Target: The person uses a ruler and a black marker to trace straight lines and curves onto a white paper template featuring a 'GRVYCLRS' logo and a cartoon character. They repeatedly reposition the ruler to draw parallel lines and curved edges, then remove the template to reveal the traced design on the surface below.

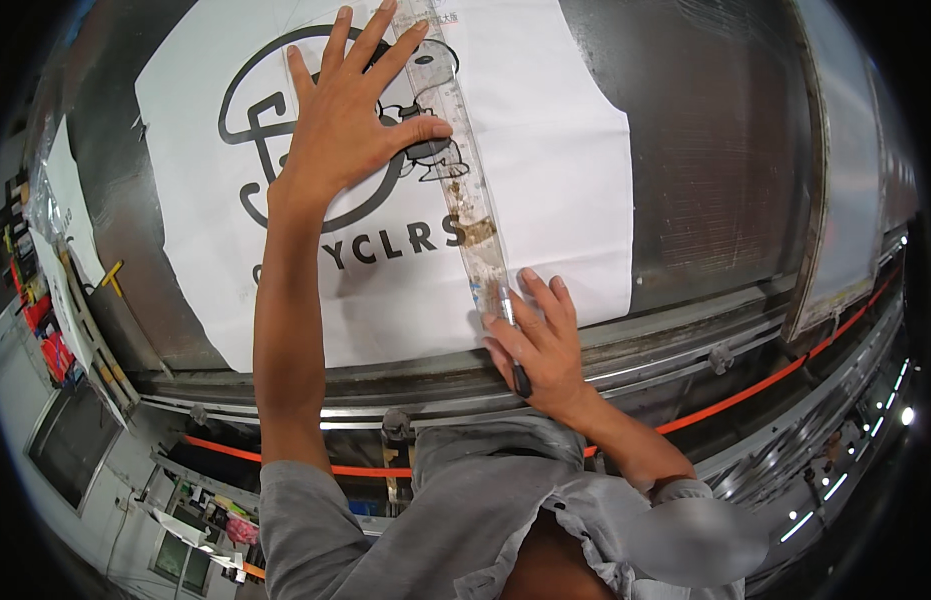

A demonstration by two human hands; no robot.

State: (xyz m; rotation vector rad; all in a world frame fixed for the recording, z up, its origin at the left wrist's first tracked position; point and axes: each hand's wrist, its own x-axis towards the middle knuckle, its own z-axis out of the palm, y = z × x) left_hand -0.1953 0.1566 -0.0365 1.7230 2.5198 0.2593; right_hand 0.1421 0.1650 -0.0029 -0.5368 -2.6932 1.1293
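A white sheet (560,160) printed with a dark cartoon figure and lettering lies flat on a metal surface. A long clear plastic ruler (477,230), marked with brownish stains, crosses it from top to lower middle. My left hand (350,120) is spread flat over the upper print, its thumb and some fingertips on the ruler. My right hand (535,345) holds a pen (520,376) with a dark lower barrel at the ruler's near end, fingers resting on the ruler and sheet.
At right stands a pale, translucent framed panel (840,185). A metal rail and an orange strip (720,405) run along the near edge. At far left are a small yellow tool (113,275), more white sheets and assorted red items (55,350).
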